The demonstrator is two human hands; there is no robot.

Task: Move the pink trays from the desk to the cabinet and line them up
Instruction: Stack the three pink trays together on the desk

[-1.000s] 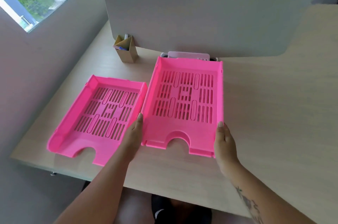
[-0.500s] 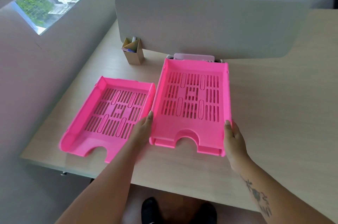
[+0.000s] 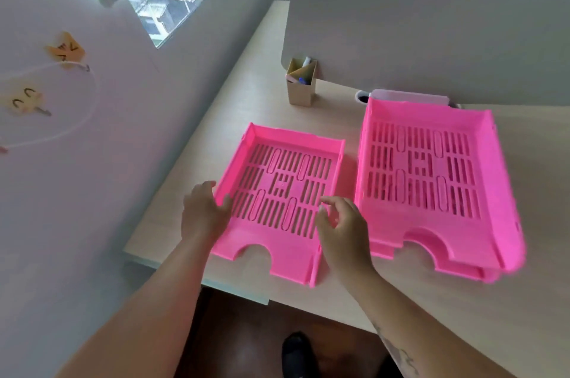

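Note:
Two pink slotted trays lie on the light wooden desk (image 3: 401, 291). The left pink tray (image 3: 279, 192) lies flat near the desk's front left corner. The right pink tray (image 3: 431, 180) sits higher, and a second pink edge shows beneath its front. My left hand (image 3: 202, 214) is against the left tray's left wall, thumb over the rim. My right hand (image 3: 340, 226) hovers over that tray's right wall, between the two trays, with its fingers curled and apart. Neither hand has lifted anything.
A small cardboard pen holder (image 3: 300, 81) stands behind the left tray. A grey divider panel (image 3: 431, 38) runs along the desk's back, with a pale box (image 3: 407, 97) at its foot. The wall is close on the left. My shoe (image 3: 296, 356) shows on the dark floor.
Both hands have let go of the right tray and moved left to the sides of the left tray. My view has swung left, so the wall fills more of it.

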